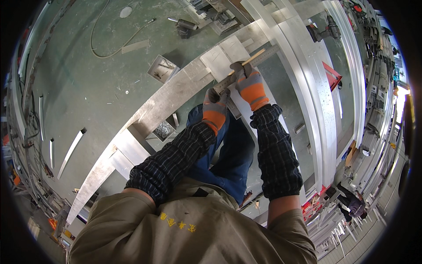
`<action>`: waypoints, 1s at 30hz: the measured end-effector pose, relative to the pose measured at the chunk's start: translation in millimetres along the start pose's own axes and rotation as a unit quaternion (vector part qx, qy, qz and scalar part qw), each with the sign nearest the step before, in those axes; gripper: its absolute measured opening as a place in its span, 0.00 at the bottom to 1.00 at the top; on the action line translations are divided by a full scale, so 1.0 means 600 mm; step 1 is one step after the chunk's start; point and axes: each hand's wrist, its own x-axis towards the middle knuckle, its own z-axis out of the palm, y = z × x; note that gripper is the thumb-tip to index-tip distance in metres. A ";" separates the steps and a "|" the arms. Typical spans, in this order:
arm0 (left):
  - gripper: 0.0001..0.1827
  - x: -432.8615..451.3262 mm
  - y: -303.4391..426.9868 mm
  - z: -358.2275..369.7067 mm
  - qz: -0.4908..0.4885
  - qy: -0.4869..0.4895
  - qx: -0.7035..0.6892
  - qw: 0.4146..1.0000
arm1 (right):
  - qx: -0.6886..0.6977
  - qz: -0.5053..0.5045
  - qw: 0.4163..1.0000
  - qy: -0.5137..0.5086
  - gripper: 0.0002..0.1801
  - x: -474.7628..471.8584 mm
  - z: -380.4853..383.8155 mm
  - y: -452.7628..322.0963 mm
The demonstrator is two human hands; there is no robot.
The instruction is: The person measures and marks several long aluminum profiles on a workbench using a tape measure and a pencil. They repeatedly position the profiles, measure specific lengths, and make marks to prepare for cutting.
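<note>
A gloved left hand, my left hand (216,107), grips the near end of a metal ruler (267,55). My right hand (250,85), in a matching grey and orange glove, holds a yellow pencil (256,56) and rests on the middle of the ruler. The pencil lies roughly along the ruler, its lower end by the glove's fingers. Beneath my hands, a flat metal profile (271,88) runs back toward my body. Just beyond them, pale metal plates (214,61) sit on a long metal beam (184,85). My fingers partly cover the ruler.
Long aluminium profiles (305,76) lie to the right, with a cordless drill (326,30) on them. An open box of screws (164,130) is near my knee; another small box (161,69) stands beyond the beam. A hose (95,49) curves across the floor. A person (354,203) is far right.
</note>
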 end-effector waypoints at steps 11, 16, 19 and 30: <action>0.13 0.005 -0.017 -0.008 0.007 0.022 0.000 1.000 | 0.068 0.094 0.993 0.011 0.13 0.021 -0.077 -0.091; 0.13 0.005 -0.022 -0.011 0.002 0.025 -0.041 0.999 | 0.141 0.092 0.985 0.045 0.13 0.039 -0.056 -0.035; 0.13 0.002 -0.017 -0.004 0.005 0.030 -0.022 0.999 | 0.058 0.095 0.992 0.066 0.14 0.049 -0.057 -0.021; 0.14 0.010 -0.045 -0.016 0.008 0.032 -0.054 0.998 | -0.088 0.078 0.986 0.115 0.16 0.089 -0.090 0.006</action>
